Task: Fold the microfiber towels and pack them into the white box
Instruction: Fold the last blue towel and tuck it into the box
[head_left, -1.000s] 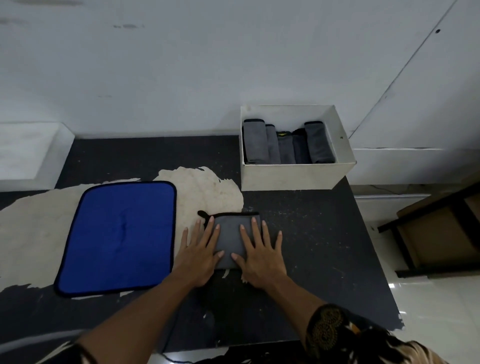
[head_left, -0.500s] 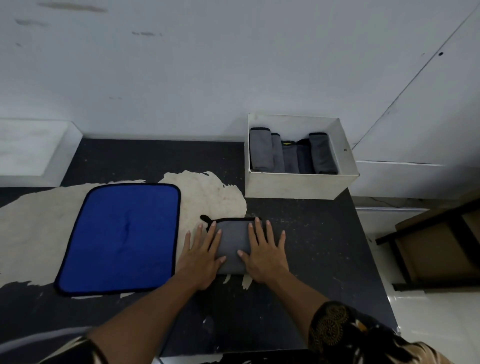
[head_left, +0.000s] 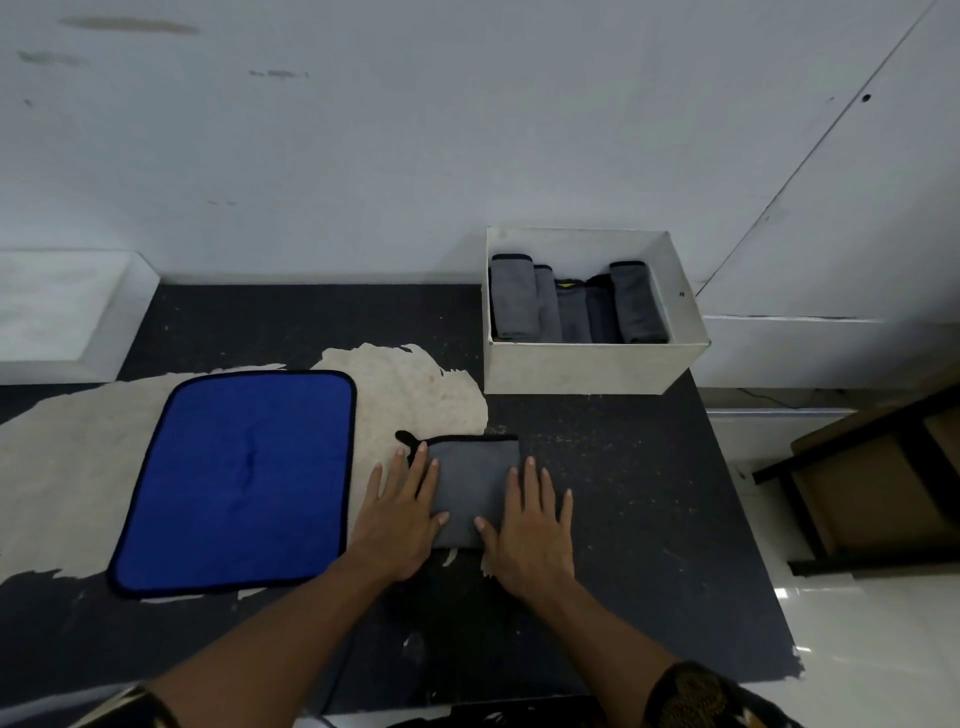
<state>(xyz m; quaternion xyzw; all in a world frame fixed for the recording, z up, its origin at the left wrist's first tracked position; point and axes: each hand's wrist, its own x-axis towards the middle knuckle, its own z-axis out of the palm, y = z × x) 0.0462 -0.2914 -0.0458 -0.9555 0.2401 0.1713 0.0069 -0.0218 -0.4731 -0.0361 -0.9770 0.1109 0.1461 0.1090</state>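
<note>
1. The folded grey microfiber towel (head_left: 470, 483) lay flat on the table near the middle, nearer than the white box (head_left: 587, 369) and just right of the blue towel (head_left: 244, 478).
2. The left hand (head_left: 400, 525) pressed on its left side and the right hand (head_left: 530, 535) on its right side, both with fingers straight and spread, gripping nothing.
3. The palms covered the towel's near corners; a black hanging loop stuck out at its far left corner.
4. The box stood at the table's far right edge with folded grey towels (head_left: 576, 306) packed upright side by side; its near wall hid their lower ends, and their exact number was hard to make out.
5. The blue towel lay spread open, black-edged, partly on a pale worn patch (head_left: 415, 395).
6. The table (head_left: 623, 519) was black and speckled, its coating peeled.
7. A scuffed white wall (head_left: 467, 130) rose behind; dark wooden furniture (head_left: 883, 493), cut off by the frame, stood on glossy floor tiles (head_left: 883, 649) to the right.
</note>
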